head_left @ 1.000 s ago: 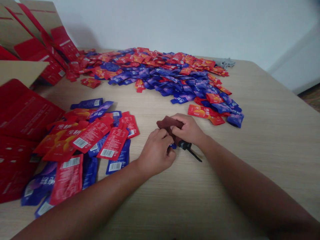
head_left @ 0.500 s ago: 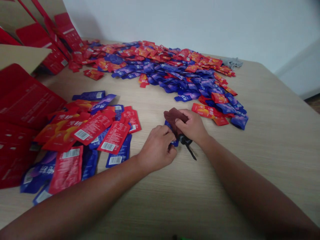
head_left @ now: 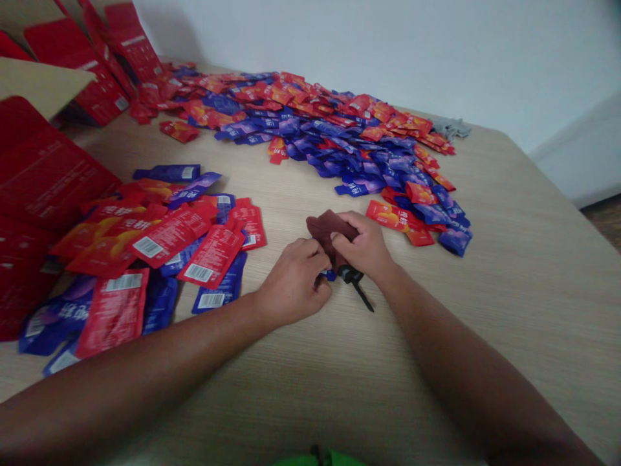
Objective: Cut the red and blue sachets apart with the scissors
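Note:
My right hand (head_left: 366, 243) is closed around a dark maroon cloth (head_left: 323, 226). From the cloth's lower end juts a black round part (head_left: 347, 274) with a thin black strip pointing down toward me; what it belongs to is hidden. Pressed up close on the left, my left hand (head_left: 298, 278) has its fingers curled in on a small blue sachet (head_left: 330, 275). Most of that sachet is covered by the hands and the cloth. Both hands rest low over the wooden table (head_left: 310, 362).
A long heap of red and blue sachets (head_left: 310, 139) lies along the wall. More sachets (head_left: 160, 239) are piled on the left, beside red cardboard boxes (head_left: 43, 155). A loose red sachet (head_left: 388, 213) lies just beyond my right hand. A grey crumpled thing (head_left: 453, 128) sits at the back right.
The whole view has shifted slightly, so things appear a bit further left. Less of the blue sachet shows under my hands. Both hands keep their hold.

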### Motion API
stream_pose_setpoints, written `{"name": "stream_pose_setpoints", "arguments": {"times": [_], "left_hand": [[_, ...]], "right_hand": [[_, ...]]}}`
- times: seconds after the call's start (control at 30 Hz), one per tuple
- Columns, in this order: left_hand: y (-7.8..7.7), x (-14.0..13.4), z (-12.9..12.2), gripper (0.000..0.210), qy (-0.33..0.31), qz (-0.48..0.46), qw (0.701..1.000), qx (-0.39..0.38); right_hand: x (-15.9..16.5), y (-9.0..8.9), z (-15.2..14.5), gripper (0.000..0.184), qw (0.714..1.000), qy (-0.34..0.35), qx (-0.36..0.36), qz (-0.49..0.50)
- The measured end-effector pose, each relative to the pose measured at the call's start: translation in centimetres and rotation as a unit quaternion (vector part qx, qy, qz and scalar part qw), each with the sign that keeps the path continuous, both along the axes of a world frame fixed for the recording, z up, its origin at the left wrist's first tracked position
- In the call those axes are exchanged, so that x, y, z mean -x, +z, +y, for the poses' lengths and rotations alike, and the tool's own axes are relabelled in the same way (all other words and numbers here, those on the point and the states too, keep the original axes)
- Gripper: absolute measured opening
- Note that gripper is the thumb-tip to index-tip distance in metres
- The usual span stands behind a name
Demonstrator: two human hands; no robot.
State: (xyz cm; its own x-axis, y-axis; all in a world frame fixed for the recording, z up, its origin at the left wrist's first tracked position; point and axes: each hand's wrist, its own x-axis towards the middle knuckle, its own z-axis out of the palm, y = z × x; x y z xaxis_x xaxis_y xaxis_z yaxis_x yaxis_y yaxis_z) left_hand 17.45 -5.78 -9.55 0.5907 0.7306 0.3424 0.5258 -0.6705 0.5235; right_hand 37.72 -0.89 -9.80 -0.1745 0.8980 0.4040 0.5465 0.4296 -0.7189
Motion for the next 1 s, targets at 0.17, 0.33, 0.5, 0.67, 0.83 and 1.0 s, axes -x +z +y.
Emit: {"name": "stream_pose_setpoints", "arguments": {"times": [0.17, 0.33, 0.5, 0.67, 0.83, 1.0], "left_hand": [[0.25, -0.02, 0.01, 0.016, 0.002, 0.004, 1.000, 0.005], [0.04, 0.00, -0.01, 0.016, 0.001, 0.002, 1.000, -0.004], [0.00, 0.00, -0.02, 0.015, 0.001, 0.005, 1.000, -0.007], [0.10, -0.13, 0.02, 0.015, 0.005, 0.004, 1.000, -0.003], [-0.16, -0.16, 0.08, 0.016, 0.006, 0.002, 1.000, -0.010], [-0.35, -0.17, 0.13, 0.020, 0.003, -0.002, 1.000, -0.004]], "right_hand": [[0.05, -0.19, 0.00, 0.028, 1.000, 0.013, 0.010, -0.014], [0.22, -0.21, 0.00, 0.029, 1.000, -0.006, 0.008, -0.017], [0.24, -0.13, 0.03, 0.030, 1.000, -0.010, 0.013, -0.012], [0.11, -0.12, 0.00, 0.029, 1.000, -0.007, 0.026, -0.013], [0.06, -0.14, 0.12, 0.029, 0.999, -0.014, 0.018, -0.040], [0.00, -0.73, 0.55, 0.025, 0.996, -0.063, -0.001, -0.068]]}}
